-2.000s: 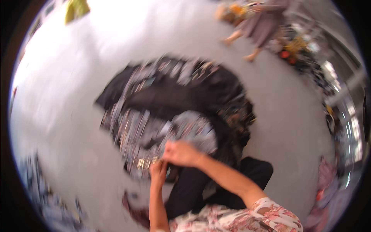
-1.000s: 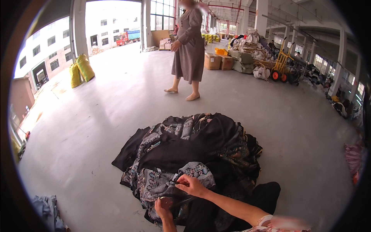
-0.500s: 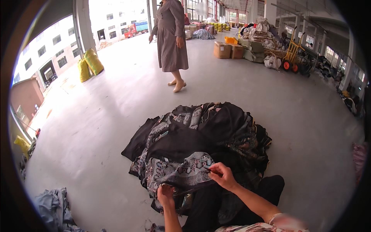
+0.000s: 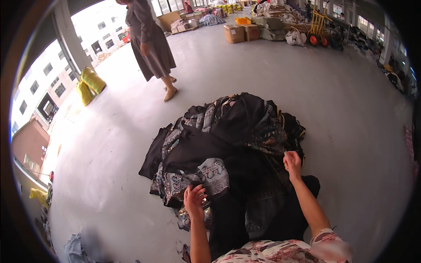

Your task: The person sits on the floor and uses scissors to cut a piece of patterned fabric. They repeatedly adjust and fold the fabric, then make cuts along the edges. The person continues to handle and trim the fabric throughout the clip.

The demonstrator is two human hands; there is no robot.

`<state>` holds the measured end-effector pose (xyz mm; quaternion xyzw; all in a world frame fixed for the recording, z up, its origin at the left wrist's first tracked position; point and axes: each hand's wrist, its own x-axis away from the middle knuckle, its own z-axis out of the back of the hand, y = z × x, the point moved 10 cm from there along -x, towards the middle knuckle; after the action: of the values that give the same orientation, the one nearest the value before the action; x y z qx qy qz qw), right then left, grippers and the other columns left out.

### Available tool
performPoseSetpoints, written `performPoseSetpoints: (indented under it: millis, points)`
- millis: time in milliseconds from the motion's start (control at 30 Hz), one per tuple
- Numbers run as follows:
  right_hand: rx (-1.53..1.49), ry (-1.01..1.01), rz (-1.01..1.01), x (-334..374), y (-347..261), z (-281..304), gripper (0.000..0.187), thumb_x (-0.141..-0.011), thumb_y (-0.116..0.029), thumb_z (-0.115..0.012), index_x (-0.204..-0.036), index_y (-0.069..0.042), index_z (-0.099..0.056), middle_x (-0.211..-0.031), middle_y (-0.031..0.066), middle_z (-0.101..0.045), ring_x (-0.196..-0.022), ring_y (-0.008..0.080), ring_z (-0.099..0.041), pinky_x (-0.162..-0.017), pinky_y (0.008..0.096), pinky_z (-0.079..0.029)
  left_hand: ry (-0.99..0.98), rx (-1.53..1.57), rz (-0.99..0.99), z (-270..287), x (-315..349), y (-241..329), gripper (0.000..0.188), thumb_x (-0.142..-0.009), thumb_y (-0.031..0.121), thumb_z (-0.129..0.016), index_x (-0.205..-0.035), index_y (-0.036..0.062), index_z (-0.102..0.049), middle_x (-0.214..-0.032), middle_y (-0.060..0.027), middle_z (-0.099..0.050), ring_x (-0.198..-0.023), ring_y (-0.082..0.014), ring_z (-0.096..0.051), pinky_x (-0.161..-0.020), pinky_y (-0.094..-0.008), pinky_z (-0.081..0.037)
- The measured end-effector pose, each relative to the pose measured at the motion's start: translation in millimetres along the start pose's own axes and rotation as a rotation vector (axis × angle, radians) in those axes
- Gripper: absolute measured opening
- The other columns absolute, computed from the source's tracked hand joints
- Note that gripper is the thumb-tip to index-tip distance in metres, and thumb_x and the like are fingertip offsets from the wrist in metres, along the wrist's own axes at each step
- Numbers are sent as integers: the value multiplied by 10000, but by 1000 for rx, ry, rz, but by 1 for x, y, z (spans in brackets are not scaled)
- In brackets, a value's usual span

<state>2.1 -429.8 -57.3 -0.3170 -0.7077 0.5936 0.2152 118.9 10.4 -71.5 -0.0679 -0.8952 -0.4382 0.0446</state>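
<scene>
A big heap of black cloth (image 4: pixel 197 149) with grey patterned bands lies on the floor right in front of me. At its near left edge is my left hand (image 4: pixel 195 200), fingers curved and apart, with nothing visible in it. Just beyond that hand a grey patterned piece of fabric (image 4: pixel 215 176) rests on the heap. My right hand (image 4: pixel 292 165) is raised over the heap's right side, its fingers pinched together. Whatever those fingertips hold, if anything, is too small to make out. My dark-clad legs reach against the near side of the heap.
A person in a grey-brown dress (image 4: pixel 151 44) stands beyond the heap to the left. Yellow sacks (image 4: pixel 91 83) lean by a pillar. Cardboard boxes (image 4: pixel 234 33) and a yellow hand truck (image 4: pixel 318 28) stand far off. Grey-blue cloth (image 4: pixel 75 249) lies at lower left.
My right hand has left the patterned fabric and moved right, fingers pinched. My left hand has loosened, and that fabric now lies on the heap. The view has shifted; the person's stance has changed.
</scene>
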Motion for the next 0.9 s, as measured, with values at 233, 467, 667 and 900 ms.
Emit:
performPoseSetpoints:
  millis: [233, 467, 667, 900]
  points:
    - [-120, 87, -203, 1, 27, 26, 220, -945, -307, -545, -909, -92, -515, -672, -11, -520, -426, 44, -395, -374, 196, -262, -133, -107, -6, -74, 1, 1, 327, -964, 207, -483, -1212, -5, -500, -957, -142, -651, -795, -193, -644, -689, -305, -521]
    - [-329, 16, -312, 4, 29, 12, 253, -943, -315, -544, -943, -65, -500, -716, 13, -540, -445, 52, -410, -379, 207, -282, -424, -1038, -583, -150, 40, 13, 255, -825, 71, -659, -1075, 33, -624, -1092, -88, -635, -1050, -214, -585, -878, -330, -452]
    - [-301, -6, -322, 2, 37, 11, 264, -938, -318, -551, -956, -57, -512, -710, 11, -537, -440, 49, -400, -381, 209, -277, -547, -1610, -777, -174, 41, -16, 548, -703, 241, -748, -1208, 130, -568, -1320, -173, -463, -1232, -330, -439, -974, -431, -386]
    - [-304, -21, -326, 4, 34, -4, 250, -932, -305, -567, -947, -60, -519, -694, 5, -533, -442, 43, -406, -375, 199, -284, -684, -1615, -91, -129, -63, -68, 461, -692, 218, -733, -1130, 129, -624, -1055, -137, -629, -926, -282, -621, -806, -355, -481]
